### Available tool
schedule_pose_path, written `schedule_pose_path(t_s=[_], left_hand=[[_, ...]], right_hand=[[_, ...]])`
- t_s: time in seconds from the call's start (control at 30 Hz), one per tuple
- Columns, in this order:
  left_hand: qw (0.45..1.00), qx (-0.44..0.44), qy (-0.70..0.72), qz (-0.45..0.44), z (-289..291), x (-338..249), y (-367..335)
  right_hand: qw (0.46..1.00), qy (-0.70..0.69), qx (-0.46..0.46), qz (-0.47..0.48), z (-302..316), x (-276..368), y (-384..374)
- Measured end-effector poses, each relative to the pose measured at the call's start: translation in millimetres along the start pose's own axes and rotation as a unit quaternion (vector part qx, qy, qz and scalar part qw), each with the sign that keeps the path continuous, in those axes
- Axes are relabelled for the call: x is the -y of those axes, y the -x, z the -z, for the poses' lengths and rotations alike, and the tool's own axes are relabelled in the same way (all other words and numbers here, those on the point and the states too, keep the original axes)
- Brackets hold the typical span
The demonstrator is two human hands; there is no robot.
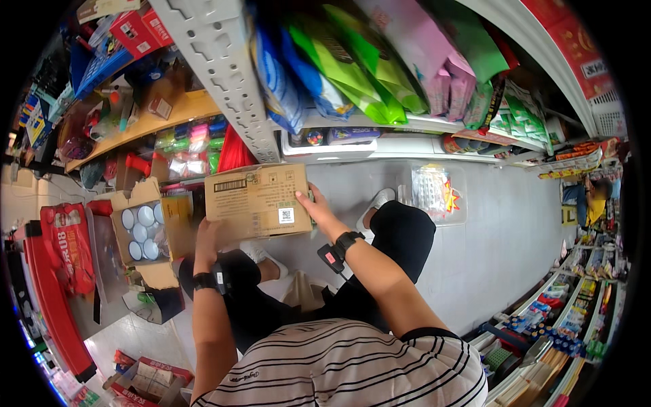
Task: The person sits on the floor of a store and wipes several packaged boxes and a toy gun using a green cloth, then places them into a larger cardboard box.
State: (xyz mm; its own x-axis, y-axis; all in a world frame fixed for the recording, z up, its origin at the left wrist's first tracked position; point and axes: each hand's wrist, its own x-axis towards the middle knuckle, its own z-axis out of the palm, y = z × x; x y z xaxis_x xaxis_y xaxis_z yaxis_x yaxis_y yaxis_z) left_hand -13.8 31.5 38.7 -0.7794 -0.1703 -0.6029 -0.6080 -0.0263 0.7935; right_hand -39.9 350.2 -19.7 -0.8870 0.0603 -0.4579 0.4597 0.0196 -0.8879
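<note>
Two hands lift a brown cardboard box in a shop aisle.

Left of it, an open carton (144, 230) of round white lids sits on the floor. The left hand (207, 239) grips the cardboard box (258, 200) at its lower left edge; the right hand (315, 207) clamps its right side, holding it up before the grey shelf upright (224, 68).

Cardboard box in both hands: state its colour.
Plain brown cardboard box, seen best in the head view.

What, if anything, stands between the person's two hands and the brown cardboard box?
Nothing visible does. The left hand grips the brown cardboard box at its lower left edge, and the right hand presses against its right side. Both touch it directly.
</note>
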Motion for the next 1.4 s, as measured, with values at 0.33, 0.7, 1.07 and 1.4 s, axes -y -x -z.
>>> schedule_pose_path(t_s=[0.33,0.7,1.07,1.4], left_hand=[[0.998,-0.038,-0.033,-0.038,-8,7,8],[0.999,0.002,-0.02,-0.035,-13,-10,32],[0.998,-0.029,-0.028,-0.047,-4,34,-5],[0.982,-0.127,-0.134,-0.039,-3,48,-16]], right_hand=[[0.999,-0.001,0.027,-0.024,5,15,0],[0.998,0.062,0.028,-0.01,12,19,-3],[0.933,-0.299,-0.074,-0.184,76,-10,-111],[0.817,-0.505,0.025,-0.277,71,-3,-175]])
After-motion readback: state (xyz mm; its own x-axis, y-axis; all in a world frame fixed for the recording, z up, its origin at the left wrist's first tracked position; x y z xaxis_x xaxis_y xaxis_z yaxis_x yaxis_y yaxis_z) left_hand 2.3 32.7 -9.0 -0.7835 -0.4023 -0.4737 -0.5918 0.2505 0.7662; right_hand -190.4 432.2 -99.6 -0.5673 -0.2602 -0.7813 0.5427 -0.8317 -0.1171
